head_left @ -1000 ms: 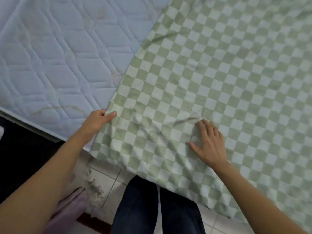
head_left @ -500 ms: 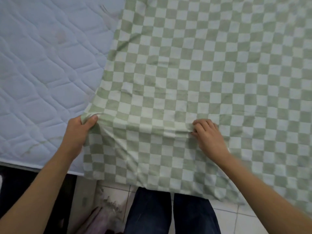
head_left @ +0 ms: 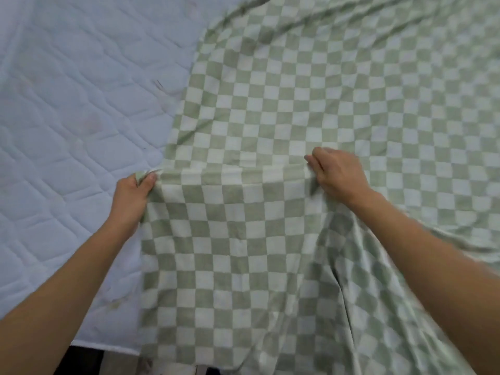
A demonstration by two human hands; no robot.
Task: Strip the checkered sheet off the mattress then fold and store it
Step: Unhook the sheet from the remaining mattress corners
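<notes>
Nearest, green-and-white checkered fabric sheet (head_left: pixel 297 90) drapes over the near edge of the white quilted mattress (head_left: pixel 67 117). Left hand (head_left: pixel 132 196): fingers (head_left: pixel 150 180) curled, pinching the sheet's left edge. Right hand (head_left: pixel 338 175): fingers bunched, gripping a raised fold mid-sheet. Beyond, the sheet lies rumpled across the mattress's right side; quilting exposed at left.

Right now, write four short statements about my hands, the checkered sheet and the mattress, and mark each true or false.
1. The left grip pinches the edge of the green-and-white checkered fabric sheet. True.
2. The right grip lies flat and open on the sheet. False: its fingers curl round a bunched fold of it.
3. The quilted white mattress shows bare to the left of the sheet. True.
4. The sheet is folded into a small neat square. False: it lies spread over the mattress, hanging over the near edge.
</notes>
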